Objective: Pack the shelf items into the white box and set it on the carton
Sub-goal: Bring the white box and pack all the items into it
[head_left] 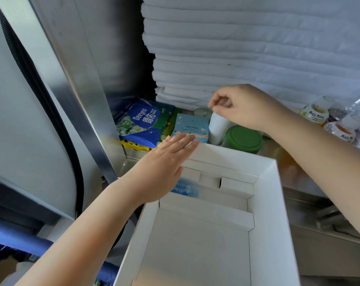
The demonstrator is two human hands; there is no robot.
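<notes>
The white box (276,203) stands open against the metal shelf edge, with cardboard dividers inside and a blurred blue item (185,187) near its far left corner. My left hand (166,159) reaches flat over the box's far left corner, fingers straight, tips by a light blue carton (190,125) on the shelf. My right hand (243,106) pinches the top of a white bottle (217,127) standing beside that carton. A blue Deeyeo wipes pack (142,122) lies at the left. A green-lidded jar (244,139) sits to the right of the bottle.
A tall stack of folded white towels (247,48) fills the back of the shelf. Two Mogu Mogu drink bottles (316,112) and clear plastic wrapping lie at the right. A metal upright (76,79) borders the shelf's left side. A lower metal shelf (319,219) shows at right.
</notes>
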